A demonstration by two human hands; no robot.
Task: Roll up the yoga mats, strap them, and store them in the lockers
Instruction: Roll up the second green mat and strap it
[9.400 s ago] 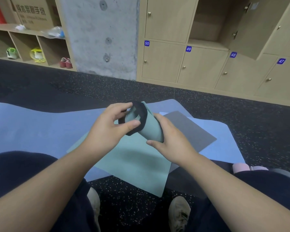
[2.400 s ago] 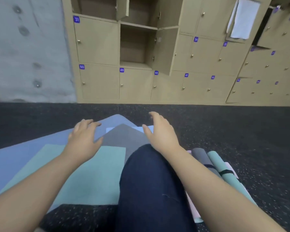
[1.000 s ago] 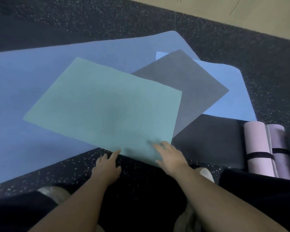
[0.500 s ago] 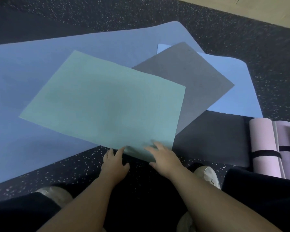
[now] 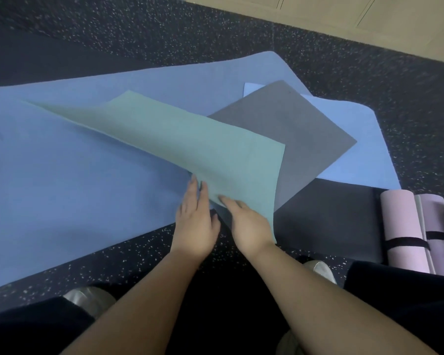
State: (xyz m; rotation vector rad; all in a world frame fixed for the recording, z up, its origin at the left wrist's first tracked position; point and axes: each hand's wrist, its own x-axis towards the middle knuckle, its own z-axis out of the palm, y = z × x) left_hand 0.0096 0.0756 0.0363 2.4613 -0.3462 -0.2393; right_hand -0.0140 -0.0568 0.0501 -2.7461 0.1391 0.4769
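A thin teal mat (image 5: 190, 139) lies across a large blue mat (image 5: 62, 175), with its near edge raised off the floor and its left side curled up. My right hand (image 5: 249, 224) pinches that near edge, thumb on top. My left hand (image 5: 195, 221) is beside it, its straight fingers touching the lifted edge from below. A grey mat (image 5: 305, 139) lies partly under the teal one, on top of a light blue mat (image 5: 356, 155) and a black mat (image 5: 331, 221).
At the right lie a rolled pink mat (image 5: 400, 226) and a rolled purple mat (image 5: 436, 216), each with a black strap. Beige locker fronts (image 5: 344, 11) stand at the top right. My shoes (image 5: 87, 299) and knees are at the bottom, on speckled black floor.
The teal mat lay flat half a second ago. Now its near edge is lifted and pulled over toward the right, with both hands moved up to it.
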